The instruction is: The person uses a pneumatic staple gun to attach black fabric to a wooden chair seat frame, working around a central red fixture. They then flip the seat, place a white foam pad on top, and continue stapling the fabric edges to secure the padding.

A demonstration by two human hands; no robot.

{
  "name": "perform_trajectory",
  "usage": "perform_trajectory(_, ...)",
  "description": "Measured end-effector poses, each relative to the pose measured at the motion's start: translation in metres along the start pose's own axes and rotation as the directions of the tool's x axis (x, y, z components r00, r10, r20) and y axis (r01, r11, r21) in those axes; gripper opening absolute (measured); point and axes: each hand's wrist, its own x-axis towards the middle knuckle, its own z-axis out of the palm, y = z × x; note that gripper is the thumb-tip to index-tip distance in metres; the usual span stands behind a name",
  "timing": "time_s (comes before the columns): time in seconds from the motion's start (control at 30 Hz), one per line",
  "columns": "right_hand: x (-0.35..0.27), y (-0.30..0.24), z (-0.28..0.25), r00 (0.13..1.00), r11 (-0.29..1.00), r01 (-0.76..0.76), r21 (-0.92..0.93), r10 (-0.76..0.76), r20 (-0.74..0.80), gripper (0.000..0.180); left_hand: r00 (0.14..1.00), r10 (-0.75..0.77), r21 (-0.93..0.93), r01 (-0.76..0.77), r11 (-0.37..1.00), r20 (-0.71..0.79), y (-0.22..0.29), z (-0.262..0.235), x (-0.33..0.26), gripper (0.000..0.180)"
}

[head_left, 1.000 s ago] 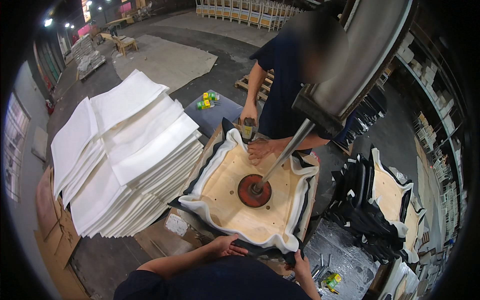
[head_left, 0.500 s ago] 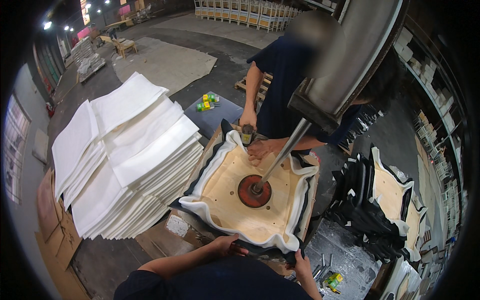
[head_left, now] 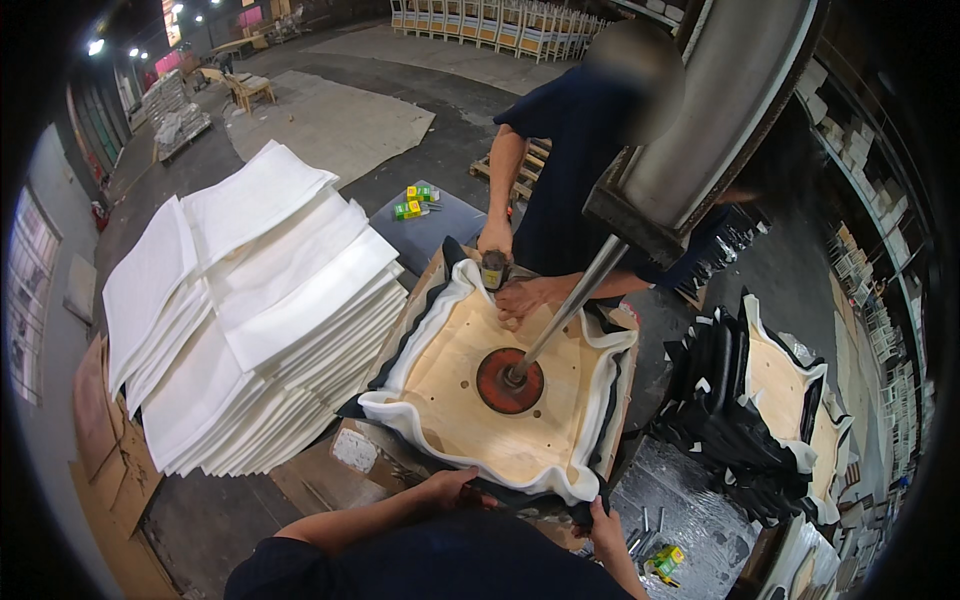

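A wooden seat panel [head_left: 455, 350] lies face up in front of me, ringed by white padding [head_left: 425, 440] and a black cover [head_left: 515, 496]. A round reddish disc [head_left: 497, 372] on a steel rod presses on the panel's middle. My left hand [head_left: 456, 489] is closed on the near edge of the black cover, left of centre. At the near right corner, my right hand [head_left: 603, 523] pinches the same cover. Across from me, a co-worker's hand holds a staple gun [head_left: 493, 268] at the far left corner; the other rests on the far edge.
To the left rises a tall stack of white padding sheets [head_left: 290, 300]. Padded seats with black covers [head_left: 720, 410] are piled at the right. Near my right hand, a green and yellow box [head_left: 664, 562] lies beside metal strips. The press column [head_left: 720, 110] slants overhead.
The co-worker's head and body have shifted slightly. My two hands keep nearly the same place on the cover, and the panel stays under the disc.
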Motion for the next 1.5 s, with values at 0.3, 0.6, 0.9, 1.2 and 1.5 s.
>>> perform_trajectory(0.3, -0.002, 0.000, -0.004, 1.000, 1.000, 0.007, -0.010, -0.007, -0.031, 0.053, 0.997, -0.047, 0.076, 0.043, 0.996, 0.056, 0.002, -0.001, 0.004, 0.056)
perform_trajectory(0.6, -0.011, -0.001, 0.004, 1.000, 1.000, -0.026, 0.000, 0.026, -0.015, 0.058, 0.992, -0.118, -0.038, 0.120, 0.992, 0.042, 0.000, -0.002, 0.001, 0.053)
perform_trajectory(0.9, -0.008, 0.008, 0.014, 0.993, 0.990, 0.079, 0.120, -0.066, -0.103, 0.054, 0.994, -0.108, 0.040, 0.107, 0.993, 0.033, 0.002, -0.004, -0.001, 0.051)
perform_trajectory(1.2, -0.017, 0.004, 0.010, 0.986, 0.964, 0.116, 0.240, -0.083, -0.144, 0.036, 0.995, 0.022, 0.376, 0.018, 0.927, -0.101, 0.003, 0.006, -0.013, 0.056)
perform_trajectory(1.5, -0.015, -0.001, -0.004, 0.994, 0.981, 0.080, 0.177, -0.066, -0.084, 0.043, 0.991, 0.105, 0.328, -0.071, 0.942, -0.085, -0.002, 0.014, -0.029, 0.056)
